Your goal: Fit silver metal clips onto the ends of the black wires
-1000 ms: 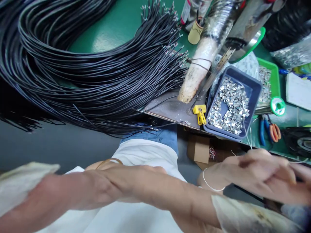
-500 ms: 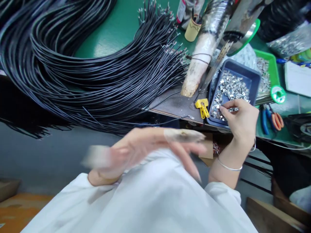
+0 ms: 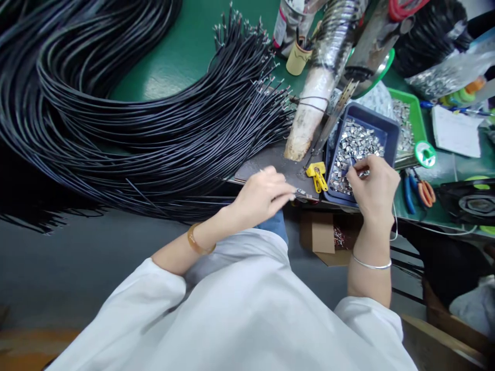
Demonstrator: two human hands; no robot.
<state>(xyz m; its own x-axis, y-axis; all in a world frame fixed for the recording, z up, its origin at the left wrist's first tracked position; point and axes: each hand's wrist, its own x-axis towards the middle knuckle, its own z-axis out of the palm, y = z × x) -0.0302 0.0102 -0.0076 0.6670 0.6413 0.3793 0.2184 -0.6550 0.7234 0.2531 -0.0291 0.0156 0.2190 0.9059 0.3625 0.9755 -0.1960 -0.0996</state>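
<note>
You are working under cool, fairly even light that is falling from above. White shirt (image 3: 247, 304) is glowing palest in lower view. Glare is pooling on green tabletop (image 3: 154, 82); thin highlights are tracing curves of black cables (image 3: 166, 134), and deep shadow is gathering beneath them at left. Metal pieces (image 3: 358, 139) are glinting. Floor (image 3: 116, 252) is lying dim. Your left hand (image 3: 263, 193) is blurring slightly at fingertips, lower-left corner is softening, and wide lens is stretching edges.

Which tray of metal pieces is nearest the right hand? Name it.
The dark blue tray, beside the yellow clip: the right hand is over it, fingertips at the metal pieces. The green tray lies beyond, farther from the hand.
</note>
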